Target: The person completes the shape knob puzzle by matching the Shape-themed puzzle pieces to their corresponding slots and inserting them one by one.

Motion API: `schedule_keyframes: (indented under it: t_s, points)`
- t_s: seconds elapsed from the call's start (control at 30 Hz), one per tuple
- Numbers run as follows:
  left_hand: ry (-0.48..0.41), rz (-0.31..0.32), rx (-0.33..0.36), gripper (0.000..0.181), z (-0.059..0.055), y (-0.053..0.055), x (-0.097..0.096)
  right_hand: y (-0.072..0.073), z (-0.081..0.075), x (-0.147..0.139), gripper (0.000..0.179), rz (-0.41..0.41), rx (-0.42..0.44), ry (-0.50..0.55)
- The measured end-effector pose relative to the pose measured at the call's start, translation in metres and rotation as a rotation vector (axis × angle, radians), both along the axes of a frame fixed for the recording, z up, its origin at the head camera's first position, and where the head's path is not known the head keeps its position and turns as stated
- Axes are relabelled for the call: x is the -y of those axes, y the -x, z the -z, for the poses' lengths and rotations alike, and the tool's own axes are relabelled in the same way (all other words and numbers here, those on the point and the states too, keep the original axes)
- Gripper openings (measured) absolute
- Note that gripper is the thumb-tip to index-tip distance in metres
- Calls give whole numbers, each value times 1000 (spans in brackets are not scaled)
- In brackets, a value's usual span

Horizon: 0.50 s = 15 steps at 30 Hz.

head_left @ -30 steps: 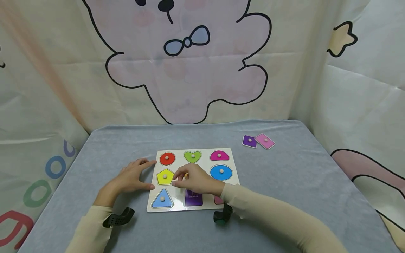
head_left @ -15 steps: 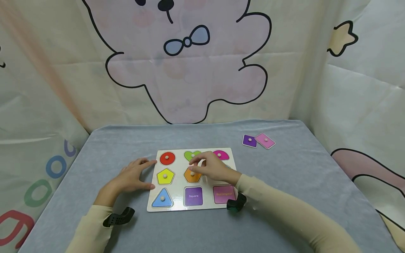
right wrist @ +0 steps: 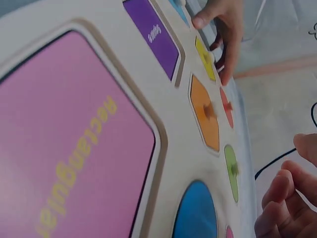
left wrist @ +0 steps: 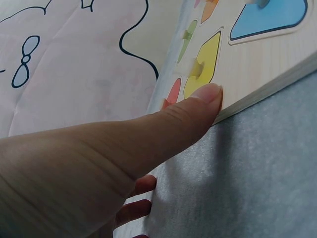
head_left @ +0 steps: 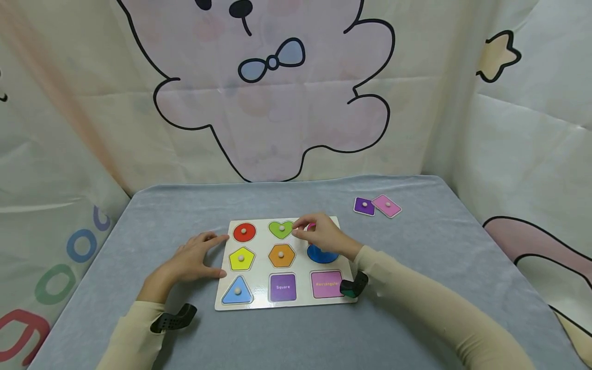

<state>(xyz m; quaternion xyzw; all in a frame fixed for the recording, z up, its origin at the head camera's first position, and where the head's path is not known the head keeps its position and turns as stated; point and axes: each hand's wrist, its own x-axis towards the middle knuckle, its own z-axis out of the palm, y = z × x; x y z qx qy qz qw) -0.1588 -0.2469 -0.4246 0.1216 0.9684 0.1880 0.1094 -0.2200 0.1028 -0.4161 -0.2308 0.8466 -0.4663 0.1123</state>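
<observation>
A white wooden puzzle board [head_left: 261, 288] lies on the cloth. My left hand [head_left: 188, 260] rests at its left edge; in the left wrist view its thumb [left wrist: 203, 96] touches the rim beside the yellow pentagon [left wrist: 210, 54]. Over the upper right part hovers my right hand [head_left: 326, 237], just right of the green heart [head_left: 277, 232]. It partly hides the magenta half circle and the blue oval [head_left: 319, 257]. Nothing shows between its loosely bent fingers [right wrist: 275, 188] in the right wrist view. Labelled recesses, the purple square [head_left: 283, 294] and pink rectangle [head_left: 326, 291], hold no pieces.
Behind the board, to the right, lie a purple square piece [head_left: 364, 207] and a pink rectangle piece [head_left: 386, 209], overlapping, each with a knob. The red circle, orange hexagon [head_left: 282, 262] and blue triangle [head_left: 237, 297] sit in the board. Printed curtains [head_left: 416, 128] stand behind the table.
My right hand has moved right and away from me, from over the orange hexagon to beside the green heart, uncovering the hexagon and both labelled recesses. My left hand stays at the edge.
</observation>
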Motion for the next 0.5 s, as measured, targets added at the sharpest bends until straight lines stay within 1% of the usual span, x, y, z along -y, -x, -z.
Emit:
schedule_keyframes:
  t_s: [0.1,0.27,0.5]
  points:
    - [-3,-7,1,95,0,0,0,5,0,-7,28,38,23,-9]
    - [-4,-13,-2,95,0,0,0,16,2,-19,29,75,36,-9]
    - [-2,-7,-1,94,0,0,0,26,10,-38,25,152,-22,-52]
